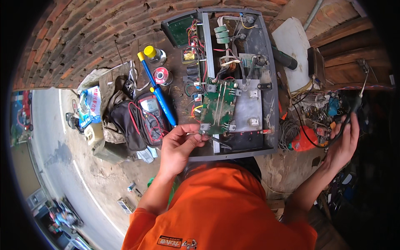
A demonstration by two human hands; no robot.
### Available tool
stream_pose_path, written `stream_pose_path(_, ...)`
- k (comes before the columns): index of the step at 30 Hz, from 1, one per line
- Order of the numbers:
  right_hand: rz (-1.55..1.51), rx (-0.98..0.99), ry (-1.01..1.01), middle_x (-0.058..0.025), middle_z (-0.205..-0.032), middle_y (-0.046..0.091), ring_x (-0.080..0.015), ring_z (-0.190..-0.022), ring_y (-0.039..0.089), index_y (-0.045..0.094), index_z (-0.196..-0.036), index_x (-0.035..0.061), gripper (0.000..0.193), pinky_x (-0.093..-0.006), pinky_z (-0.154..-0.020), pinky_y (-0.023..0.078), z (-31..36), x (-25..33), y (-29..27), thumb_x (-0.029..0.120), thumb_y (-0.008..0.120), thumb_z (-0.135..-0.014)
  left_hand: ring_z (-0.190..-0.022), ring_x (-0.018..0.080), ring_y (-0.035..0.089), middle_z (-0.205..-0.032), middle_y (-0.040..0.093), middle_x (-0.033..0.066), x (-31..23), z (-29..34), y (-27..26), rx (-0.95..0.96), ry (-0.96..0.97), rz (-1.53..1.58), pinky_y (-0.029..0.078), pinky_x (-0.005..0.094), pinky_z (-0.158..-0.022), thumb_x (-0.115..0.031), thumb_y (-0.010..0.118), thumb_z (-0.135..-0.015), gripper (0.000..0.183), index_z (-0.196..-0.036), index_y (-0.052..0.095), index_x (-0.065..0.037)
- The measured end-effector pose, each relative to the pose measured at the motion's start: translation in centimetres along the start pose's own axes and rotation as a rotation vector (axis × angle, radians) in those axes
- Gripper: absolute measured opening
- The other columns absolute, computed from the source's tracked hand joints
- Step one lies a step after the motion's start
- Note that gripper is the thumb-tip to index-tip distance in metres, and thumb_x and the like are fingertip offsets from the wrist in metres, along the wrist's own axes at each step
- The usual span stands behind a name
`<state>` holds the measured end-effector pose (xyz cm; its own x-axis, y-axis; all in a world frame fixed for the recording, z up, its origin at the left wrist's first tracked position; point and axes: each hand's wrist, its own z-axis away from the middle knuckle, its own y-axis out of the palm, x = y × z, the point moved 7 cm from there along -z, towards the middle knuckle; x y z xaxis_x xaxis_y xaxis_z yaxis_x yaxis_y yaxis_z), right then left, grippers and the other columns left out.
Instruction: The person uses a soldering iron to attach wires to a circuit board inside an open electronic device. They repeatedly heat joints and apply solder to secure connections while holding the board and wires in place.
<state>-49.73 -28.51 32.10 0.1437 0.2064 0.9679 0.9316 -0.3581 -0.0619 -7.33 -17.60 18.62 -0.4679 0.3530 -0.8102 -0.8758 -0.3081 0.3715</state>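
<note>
My left hand [177, 146] pinches the near corner of the green circuit board [218, 109], which lies in the opened machine case [268, 104]. My right hand [343, 143] closes around a soldering iron [357, 102] off to the side. I should hold the board steady and bring the tip in slowly.

Worn wooden bench [291, 168] w/ opened grey device chassis [271, 83] in the middle; left of it a blue-handled tool [158, 89], solder spool [161, 76], yellow-capped bottle [153, 53], multimeter [151, 112] on black pouch [125, 125]; right: cable tangle [287, 133], orange bag [302, 141]
</note>
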Motion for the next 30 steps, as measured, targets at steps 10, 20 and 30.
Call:
stream_pose_path(10, 0.039, 0.256, 0.028, -0.0124, -0.101, 0.057, -0.0154, -0.076, 0.06, 0.057, -0.118, -0.0053, 0.028, -0.0276, -0.072, 0.05, 14.7, 0.1, 12.8, 0.006, 0.056, -0.093, -0.099, 0.0199, 0.065, -0.109, 0.064, 0.0117, -0.5, -0.7, 1.3, 0.027, -0.005, 0.231, 0.056, 0.0268, -0.084, 0.001, 0.048, -0.096, 0.023, -0.117, 0.054, 0.004)
stream_pose_path(20, 0.539, 0.267, -0.549, -0.0172, -0.108, 0.052, -0.0317, -0.094, 0.053, 0.07, -0.1, 0.0043, 0.032, -0.0393, -0.081, 0.046, 18.7, 1.0, 21.6, 0.009, 0.081, -0.07, -0.094, 0.0216, 0.067, -0.104, 0.065, 0.0144, 0.4, -0.1, 1.5, 0.042, -0.107, 0.521, 0.057, 0.0284, -0.087, 0.004, 0.049, -0.091, 0.022, -0.112, 0.055, 0.006)
stream_pose_path(30, 0.638, 0.331, -0.501, -0.0078, -0.101, 0.059, -0.0248, -0.088, 0.055, 0.07, -0.088, 0.012, 0.017, -0.038, -0.078, 0.035, 22.1, 0.0, 22.3, 0.013, 0.077, -0.072, -0.097, 0.0197, 0.063, -0.095, 0.061, 0.0067, 2.5, 0.0, 0.9, 0.137, -0.155, 0.716, 0.051, 0.037, -0.098, 0.004, 0.053, -0.09, 0.024, -0.113, 0.055, 0.001)
